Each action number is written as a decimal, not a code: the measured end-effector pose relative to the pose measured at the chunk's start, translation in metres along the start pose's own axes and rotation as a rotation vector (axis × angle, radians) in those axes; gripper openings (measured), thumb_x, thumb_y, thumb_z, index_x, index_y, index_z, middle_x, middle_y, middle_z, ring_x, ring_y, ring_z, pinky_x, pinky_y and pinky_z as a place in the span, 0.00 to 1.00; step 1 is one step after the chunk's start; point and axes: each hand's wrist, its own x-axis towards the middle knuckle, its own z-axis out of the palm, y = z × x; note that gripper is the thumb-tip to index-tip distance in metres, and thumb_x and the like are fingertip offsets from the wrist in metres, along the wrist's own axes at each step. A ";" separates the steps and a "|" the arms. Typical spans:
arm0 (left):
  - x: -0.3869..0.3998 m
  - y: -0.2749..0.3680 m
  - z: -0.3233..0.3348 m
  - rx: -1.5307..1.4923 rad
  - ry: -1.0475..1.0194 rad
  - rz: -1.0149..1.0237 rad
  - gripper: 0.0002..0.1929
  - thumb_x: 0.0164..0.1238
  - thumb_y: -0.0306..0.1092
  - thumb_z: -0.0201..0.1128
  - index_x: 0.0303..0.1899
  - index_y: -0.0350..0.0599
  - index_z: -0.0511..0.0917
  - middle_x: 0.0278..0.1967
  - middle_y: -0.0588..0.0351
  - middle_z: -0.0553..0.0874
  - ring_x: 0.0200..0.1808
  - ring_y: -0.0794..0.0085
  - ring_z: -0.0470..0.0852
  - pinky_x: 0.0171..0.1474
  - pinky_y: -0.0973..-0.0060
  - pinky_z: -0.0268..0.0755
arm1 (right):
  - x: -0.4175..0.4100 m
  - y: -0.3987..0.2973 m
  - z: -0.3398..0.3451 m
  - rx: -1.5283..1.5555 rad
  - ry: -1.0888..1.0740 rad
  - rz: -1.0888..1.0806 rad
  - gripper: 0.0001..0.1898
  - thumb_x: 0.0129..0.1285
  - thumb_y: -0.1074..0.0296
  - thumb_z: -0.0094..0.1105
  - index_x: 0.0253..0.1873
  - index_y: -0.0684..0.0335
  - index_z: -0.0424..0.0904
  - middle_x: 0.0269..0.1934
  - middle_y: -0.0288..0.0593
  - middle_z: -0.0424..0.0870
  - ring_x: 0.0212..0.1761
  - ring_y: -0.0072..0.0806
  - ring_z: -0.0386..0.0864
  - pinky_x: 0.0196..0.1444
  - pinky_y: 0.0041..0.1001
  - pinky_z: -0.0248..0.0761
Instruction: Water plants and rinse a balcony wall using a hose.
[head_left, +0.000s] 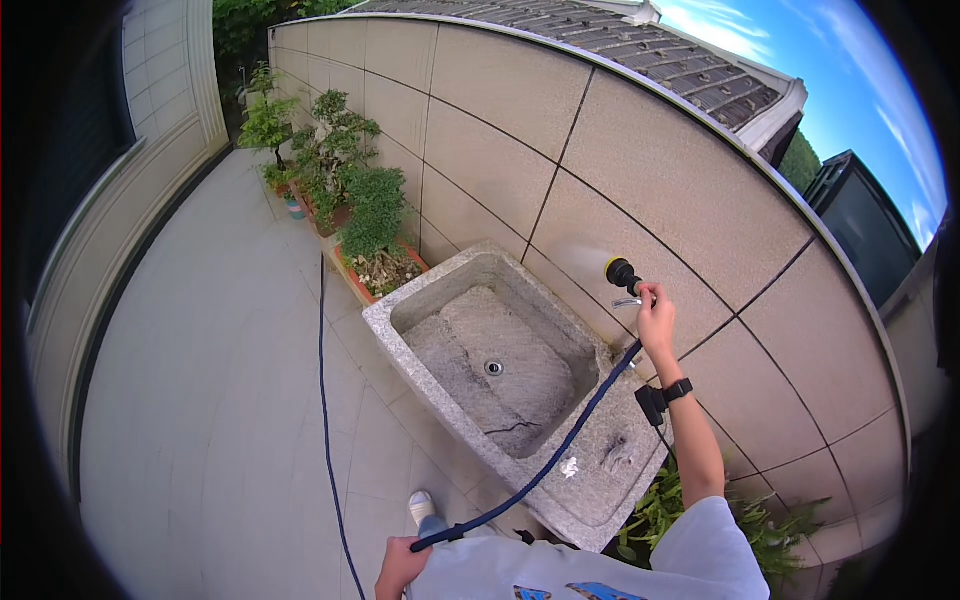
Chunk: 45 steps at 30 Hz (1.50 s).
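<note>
My right hand (655, 321) grips the handle of a black hose spray nozzle (621, 273) with a yellow rim. A fine mist leaves its head toward the potted plants, in front of the tiled wall (517, 120). From the nozzle a dark blue fabric hose (559, 452) runs down across the corner of a granite sink (420, 400). Low in the picture, my left hand (401, 564) is closed around that hose near my waist. A round metal drain (493, 368) sits in the basin floor, with a dark crack or strand nearer me.
Bonsai-like plants (373, 206) in planters line the wall beyond the sink. A crumpled white scrap (569, 467) lies on the sink's ledge. The thin hose (327, 420) trails over the paving (202, 375). Green foliage (757, 517) grows at the lower right, beside my arm.
</note>
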 end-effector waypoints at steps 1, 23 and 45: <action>-0.002 0.001 -0.003 -0.009 0.009 -0.017 0.10 0.56 0.32 0.67 0.31 0.32 0.84 0.19 0.38 0.79 0.18 0.65 0.80 0.27 0.67 0.72 | -0.001 -0.002 0.010 0.009 -0.012 -0.003 0.07 0.72 0.72 0.53 0.46 0.66 0.80 0.33 0.54 0.86 0.33 0.41 0.85 0.35 0.35 0.73; 0.036 -0.033 -0.097 -0.063 0.140 0.105 0.12 0.65 0.33 0.61 0.29 0.32 0.82 0.18 0.56 0.78 0.24 0.76 0.75 0.26 0.65 0.67 | 0.092 -0.084 0.010 -0.057 0.500 -0.163 0.10 0.75 0.69 0.52 0.52 0.66 0.80 0.38 0.44 0.86 0.33 0.23 0.75 0.36 0.26 0.68; 0.255 0.009 -0.191 0.015 -0.119 -0.007 0.14 0.63 0.33 0.62 0.23 0.31 0.77 0.14 0.57 0.73 0.20 0.76 0.70 0.24 0.67 0.62 | 0.198 -0.096 0.125 0.134 0.487 -0.049 0.08 0.76 0.69 0.52 0.51 0.62 0.82 0.31 0.28 0.73 0.26 0.11 0.63 0.28 0.17 0.57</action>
